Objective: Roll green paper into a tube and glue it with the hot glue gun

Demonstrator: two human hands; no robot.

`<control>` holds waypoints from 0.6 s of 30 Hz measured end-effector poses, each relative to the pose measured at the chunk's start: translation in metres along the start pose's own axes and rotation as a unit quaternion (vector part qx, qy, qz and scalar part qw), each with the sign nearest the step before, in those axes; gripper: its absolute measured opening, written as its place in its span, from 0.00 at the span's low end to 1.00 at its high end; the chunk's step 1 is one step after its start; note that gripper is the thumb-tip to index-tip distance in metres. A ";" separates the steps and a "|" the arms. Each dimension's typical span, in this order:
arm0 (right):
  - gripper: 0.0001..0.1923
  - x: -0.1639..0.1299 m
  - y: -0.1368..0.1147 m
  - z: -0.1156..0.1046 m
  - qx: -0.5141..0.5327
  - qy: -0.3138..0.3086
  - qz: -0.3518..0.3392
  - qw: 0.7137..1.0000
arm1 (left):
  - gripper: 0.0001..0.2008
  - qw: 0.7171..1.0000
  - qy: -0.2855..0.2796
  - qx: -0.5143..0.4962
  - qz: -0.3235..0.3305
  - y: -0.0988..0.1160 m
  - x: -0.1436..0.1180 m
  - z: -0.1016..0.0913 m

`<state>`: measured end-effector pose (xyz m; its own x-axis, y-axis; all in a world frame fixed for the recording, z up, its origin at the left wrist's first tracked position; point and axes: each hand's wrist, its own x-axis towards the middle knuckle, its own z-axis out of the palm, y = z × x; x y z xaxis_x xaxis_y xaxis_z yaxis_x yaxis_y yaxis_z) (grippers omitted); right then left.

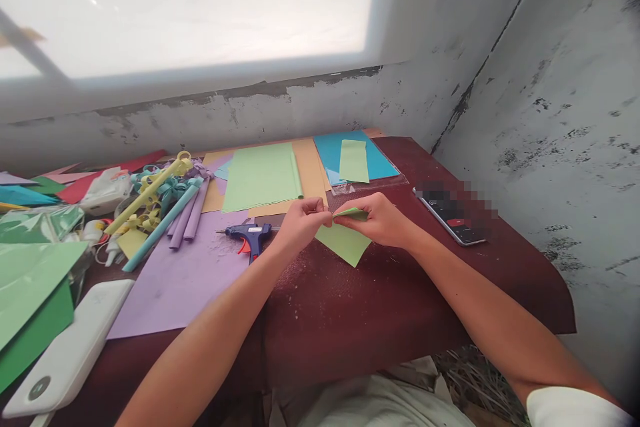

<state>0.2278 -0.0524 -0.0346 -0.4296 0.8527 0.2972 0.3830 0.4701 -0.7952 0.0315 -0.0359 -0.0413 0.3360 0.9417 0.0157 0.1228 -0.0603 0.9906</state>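
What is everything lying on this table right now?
folded paper: one, light green, held by both hands at table centre
glue gun: one, blue, left of the hands
purple sheet: one, lilac, under the glue gun
paper rolls: several, purple, blue, yellow, left rear
green sheet: one, light green, rear centre
blue sheet: one, rear right
phone: one, dark, right
white box: one, near left
left hand: pinching paper
right hand: pinching paper
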 end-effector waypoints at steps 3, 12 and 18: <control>0.13 0.000 0.001 -0.001 -0.001 -0.001 0.001 1.000 | 0.13 1.000 0.010 0.020 -0.009 0.001 -0.001 -0.001; 0.14 0.000 0.010 -0.018 -0.012 0.099 0.030 0.995 | 0.12 0.998 0.038 0.020 -0.039 -0.004 0.001 -0.006; 0.14 0.001 0.012 -0.015 -0.024 0.099 0.042 0.994 | 0.04 0.998 0.051 0.027 -0.038 -0.008 0.003 -0.003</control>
<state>0.2438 -0.0424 -0.0359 -0.2266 0.9156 0.3322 0.4515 0.4010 -0.7971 0.0285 -0.0313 -0.0487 0.2280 0.9727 -0.0434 0.1957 -0.0021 0.9807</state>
